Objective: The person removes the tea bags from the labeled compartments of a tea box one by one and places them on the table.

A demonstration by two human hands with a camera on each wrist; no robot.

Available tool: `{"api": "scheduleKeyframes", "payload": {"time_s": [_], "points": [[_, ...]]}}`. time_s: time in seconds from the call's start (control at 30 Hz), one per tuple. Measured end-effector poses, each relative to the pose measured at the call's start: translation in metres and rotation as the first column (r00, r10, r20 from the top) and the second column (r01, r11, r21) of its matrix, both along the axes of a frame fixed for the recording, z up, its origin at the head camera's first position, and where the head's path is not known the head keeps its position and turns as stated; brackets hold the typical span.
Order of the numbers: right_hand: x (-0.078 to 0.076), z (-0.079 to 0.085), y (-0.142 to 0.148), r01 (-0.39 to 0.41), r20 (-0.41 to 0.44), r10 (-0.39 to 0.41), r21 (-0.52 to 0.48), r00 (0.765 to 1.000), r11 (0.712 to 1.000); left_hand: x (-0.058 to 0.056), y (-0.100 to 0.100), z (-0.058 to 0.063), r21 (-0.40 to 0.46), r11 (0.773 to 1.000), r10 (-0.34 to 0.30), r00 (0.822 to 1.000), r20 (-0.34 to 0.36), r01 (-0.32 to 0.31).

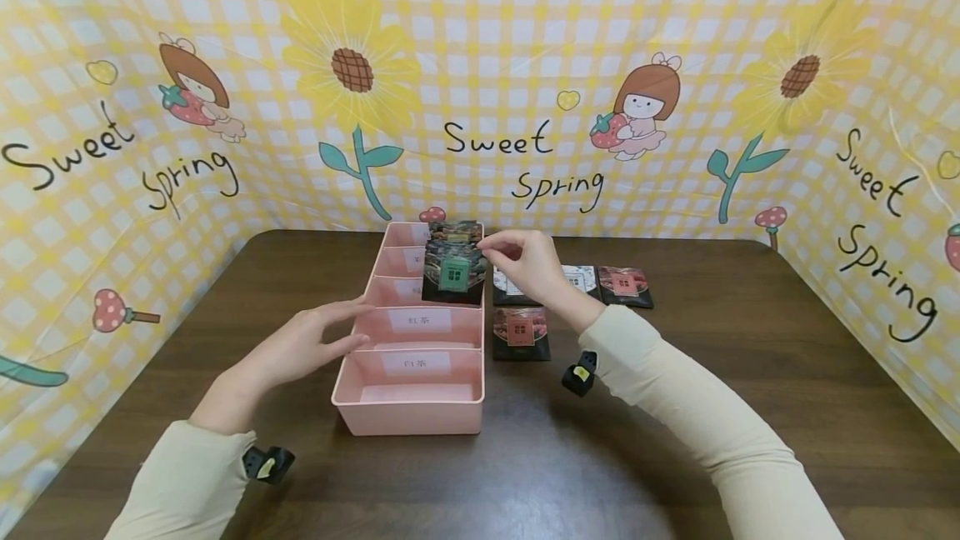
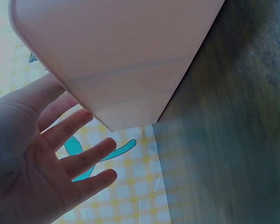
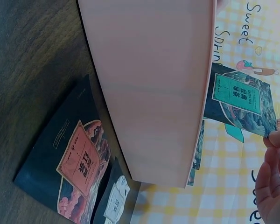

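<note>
A long pink divided box (image 1: 407, 419) stands on the table, with white labels on the walls of its compartments. My right hand (image 1: 534, 269) pinches the top right corner of a dark tea sachet (image 1: 453, 277) with a green label reading GREEN TEA. That sachet hangs over the third compartment from the front, its lower edge inside the rim. Behind it, another dark sachet (image 1: 455, 228) shows in the back part of the box. The left hand (image 1: 296, 344) rests its fingers and thumb at the box's left rim; its fingers look nearly straight (image 2: 84, 149).
Right of the box lies a red-label sachet (image 1: 521, 333). Farther back are white-label sachets (image 1: 577, 282) and another red-label one (image 1: 627, 286). A checked cloth (image 1: 480, 90) encloses the dark wooden table (image 1: 525, 473) at the back and sides.
</note>
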State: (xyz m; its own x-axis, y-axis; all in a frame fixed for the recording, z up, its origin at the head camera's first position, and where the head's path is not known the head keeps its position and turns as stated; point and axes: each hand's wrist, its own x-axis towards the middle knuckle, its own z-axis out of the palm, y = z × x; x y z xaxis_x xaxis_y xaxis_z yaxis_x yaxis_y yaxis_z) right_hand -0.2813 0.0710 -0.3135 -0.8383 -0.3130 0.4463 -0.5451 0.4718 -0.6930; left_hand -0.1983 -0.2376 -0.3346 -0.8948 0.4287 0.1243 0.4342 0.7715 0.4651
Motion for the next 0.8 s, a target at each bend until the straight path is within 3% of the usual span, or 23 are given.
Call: {"api": "scheduleKeyframes", "payload": {"time_s": [0.8], "points": [[0.009, 0.012, 0.032, 0.036, -0.012, -0.037, -0.025, 0.999, 0.999, 0.001, 0.0, 0.001, 0.001, 1.0, -0.002, 1.0, 0.01, 0.002]]}}
